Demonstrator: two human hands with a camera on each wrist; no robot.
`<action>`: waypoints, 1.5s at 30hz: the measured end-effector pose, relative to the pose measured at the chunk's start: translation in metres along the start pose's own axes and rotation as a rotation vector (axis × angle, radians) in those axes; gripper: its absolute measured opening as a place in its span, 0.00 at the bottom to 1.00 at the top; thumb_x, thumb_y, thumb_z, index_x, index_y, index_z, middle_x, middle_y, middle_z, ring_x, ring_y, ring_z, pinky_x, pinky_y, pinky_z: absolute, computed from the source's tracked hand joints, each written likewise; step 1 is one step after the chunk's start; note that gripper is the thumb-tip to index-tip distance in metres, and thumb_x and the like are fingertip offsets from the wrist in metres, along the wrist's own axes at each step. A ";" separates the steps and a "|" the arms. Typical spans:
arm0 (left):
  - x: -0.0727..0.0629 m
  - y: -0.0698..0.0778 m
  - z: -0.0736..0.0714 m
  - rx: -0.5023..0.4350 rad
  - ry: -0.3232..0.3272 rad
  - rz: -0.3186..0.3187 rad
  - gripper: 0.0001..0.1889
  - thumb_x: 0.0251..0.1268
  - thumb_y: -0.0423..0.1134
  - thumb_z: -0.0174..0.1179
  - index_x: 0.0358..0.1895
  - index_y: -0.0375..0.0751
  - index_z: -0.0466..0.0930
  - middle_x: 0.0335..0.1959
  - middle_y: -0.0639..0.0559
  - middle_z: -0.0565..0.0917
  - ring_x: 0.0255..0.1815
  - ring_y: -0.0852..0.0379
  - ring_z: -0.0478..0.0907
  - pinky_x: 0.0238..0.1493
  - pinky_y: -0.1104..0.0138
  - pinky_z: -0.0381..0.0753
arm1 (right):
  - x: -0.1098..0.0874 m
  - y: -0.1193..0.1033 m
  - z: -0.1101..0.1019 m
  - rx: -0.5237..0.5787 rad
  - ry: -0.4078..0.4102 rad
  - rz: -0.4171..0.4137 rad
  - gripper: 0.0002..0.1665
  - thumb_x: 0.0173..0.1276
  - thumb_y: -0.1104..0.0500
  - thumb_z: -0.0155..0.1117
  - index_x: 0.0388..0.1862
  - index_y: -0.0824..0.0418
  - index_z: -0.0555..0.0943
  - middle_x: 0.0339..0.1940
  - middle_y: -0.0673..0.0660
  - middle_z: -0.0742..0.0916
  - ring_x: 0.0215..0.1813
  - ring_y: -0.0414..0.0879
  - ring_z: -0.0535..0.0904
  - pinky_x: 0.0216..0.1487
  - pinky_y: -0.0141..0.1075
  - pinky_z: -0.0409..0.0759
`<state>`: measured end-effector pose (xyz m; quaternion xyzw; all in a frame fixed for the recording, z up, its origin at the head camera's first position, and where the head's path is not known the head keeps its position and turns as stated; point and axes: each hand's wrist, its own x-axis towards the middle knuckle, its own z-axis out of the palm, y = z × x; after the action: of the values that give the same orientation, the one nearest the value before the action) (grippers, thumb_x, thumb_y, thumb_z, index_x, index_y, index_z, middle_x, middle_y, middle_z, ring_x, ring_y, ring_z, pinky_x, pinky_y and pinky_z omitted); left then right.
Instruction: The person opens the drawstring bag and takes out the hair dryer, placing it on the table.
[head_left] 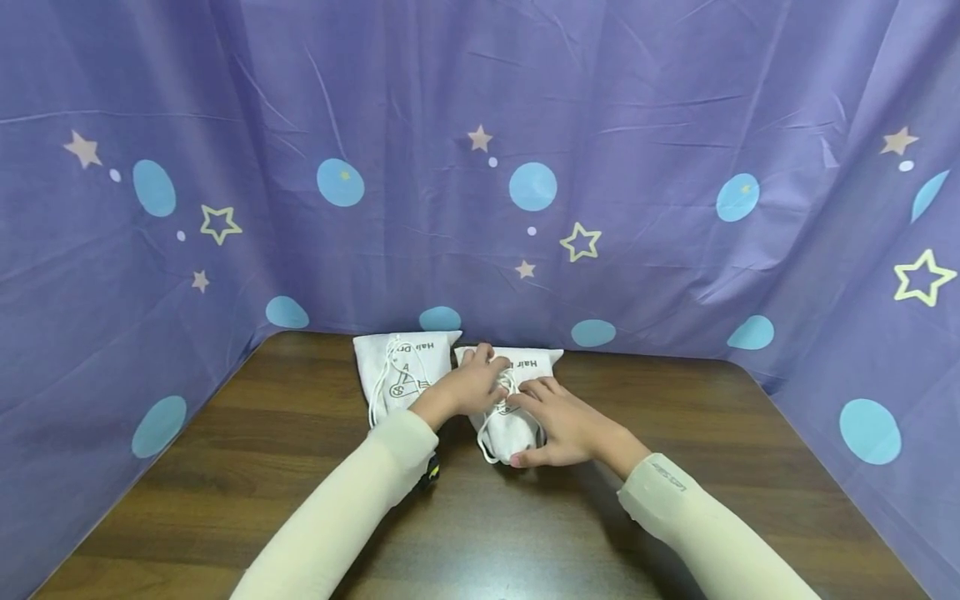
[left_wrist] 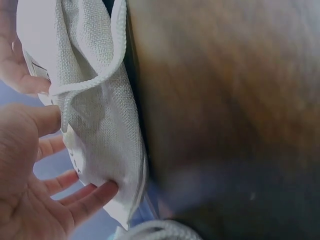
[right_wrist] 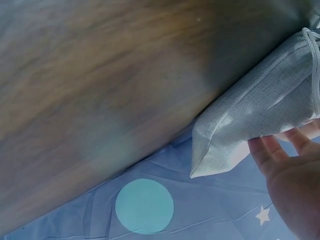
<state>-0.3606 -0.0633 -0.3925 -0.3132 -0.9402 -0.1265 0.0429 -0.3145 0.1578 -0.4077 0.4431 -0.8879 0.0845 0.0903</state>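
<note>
A whitish cloth drawstring bag (head_left: 512, 437) printed with "Hair" lies on the table, its white cord (left_wrist: 92, 84) looped loosely over the top. Across its upper left part rests my left hand (head_left: 472, 386), fingers spread and touching the cloth, thumb near the cord. My right hand (head_left: 568, 423) lies along the bag's right side, with the thumb at the near end and the fingertips on the cloth. The right wrist view also has those fingertips against the bag (right_wrist: 260, 105). A similar bag (head_left: 372, 358), printed with a hair dryer drawing, lies to the left, partly hidden by my left arm.
Both bags lie on a brown wooden table (head_left: 262, 433) near its back edge. Behind and beside it hangs a purple curtain (head_left: 435, 258) with stars and blue dots. A small black item with a yellow mark (head_left: 432, 472) shows beneath my left sleeve.
</note>
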 end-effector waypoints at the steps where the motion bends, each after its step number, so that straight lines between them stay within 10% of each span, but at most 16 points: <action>1: -0.001 0.002 0.001 0.008 0.007 0.000 0.25 0.74 0.43 0.60 0.70 0.41 0.71 0.65 0.31 0.66 0.57 0.35 0.67 0.57 0.48 0.77 | -0.002 -0.001 -0.001 0.002 -0.006 0.000 0.54 0.58 0.22 0.63 0.74 0.54 0.71 0.68 0.54 0.74 0.69 0.52 0.66 0.68 0.50 0.70; 32: -0.005 0.022 0.012 0.364 0.032 0.179 0.32 0.72 0.66 0.52 0.64 0.45 0.69 0.57 0.44 0.68 0.54 0.45 0.68 0.50 0.58 0.79 | -0.050 0.002 -0.013 0.019 -0.025 -0.111 0.51 0.48 0.34 0.74 0.70 0.53 0.71 0.70 0.56 0.72 0.71 0.51 0.64 0.65 0.49 0.74; 45: -0.007 0.037 0.009 0.365 0.006 0.186 0.32 0.72 0.66 0.52 0.63 0.44 0.70 0.56 0.44 0.69 0.53 0.46 0.69 0.48 0.60 0.81 | -0.073 0.003 -0.017 -0.012 -0.063 -0.082 0.64 0.49 0.23 0.72 0.79 0.52 0.65 0.78 0.57 0.67 0.78 0.55 0.61 0.68 0.54 0.72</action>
<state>-0.3324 -0.0363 -0.3947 -0.3852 -0.9145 0.0497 0.1131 -0.2721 0.2194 -0.4088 0.4812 -0.8718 0.0612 0.0683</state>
